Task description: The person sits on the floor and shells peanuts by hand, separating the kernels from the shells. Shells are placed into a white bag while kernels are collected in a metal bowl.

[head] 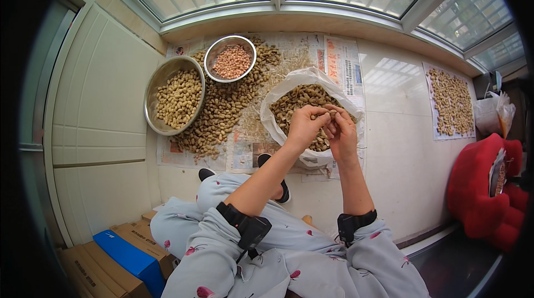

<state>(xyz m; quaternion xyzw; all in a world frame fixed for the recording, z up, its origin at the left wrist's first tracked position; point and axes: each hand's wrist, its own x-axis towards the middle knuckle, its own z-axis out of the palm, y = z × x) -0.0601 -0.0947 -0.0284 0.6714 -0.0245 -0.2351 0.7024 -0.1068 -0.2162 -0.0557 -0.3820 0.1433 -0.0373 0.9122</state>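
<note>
My left hand [304, 126] and my right hand [343, 136] meet above an open white plastic sack [309, 75]. Between their fingertips is a peanut pod [331, 113], pinched from both sides; whether it is cracked is too small to tell. Brown peanut shells [308, 93] fill much of the sack below. To the left, unshelled peanuts [227, 110] lie heaped on newspaper. A large steel basin [150, 104] holds more pods. Beyond it, a smaller steel bowl [210, 62] contains pinkish shelled kernels [232, 62].
Newspaper sheets [344, 64] cover part of the tiled floor [400, 131]. More pods dry on a white sheet [452, 136] at right, near a red plush seat [471, 181]. Cardboard boxes [104, 273] and a blue box [129, 260] stand at lower left. A pale cabinet door [104, 89] borders the left.
</note>
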